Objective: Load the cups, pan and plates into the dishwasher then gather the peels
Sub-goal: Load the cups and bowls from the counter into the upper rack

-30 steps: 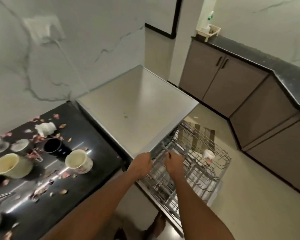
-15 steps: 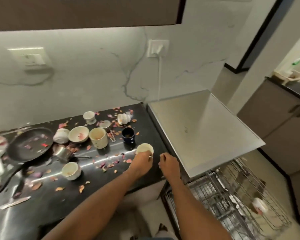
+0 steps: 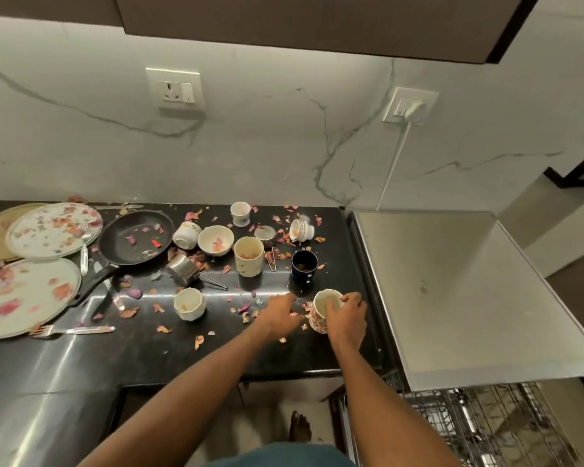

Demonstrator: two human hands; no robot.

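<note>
Plates (image 3: pixel 44 230) left of pan (image 3: pixel 134 237) (cups (image 3: pixel 248 256) right), dishwasher rack (image 3: pixel 486 423) far right.

no readable text, labels, brands or numbers anywhere, floral pattern only on the cup (image 3: pixel 318 320)

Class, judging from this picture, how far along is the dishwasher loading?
Done: the dishwasher rack is pulled out. In hand: the right hand grips a floral cup; the left hand rests on the counter. Left: the other cups, the pan, the plates and the scattered peels.
</note>
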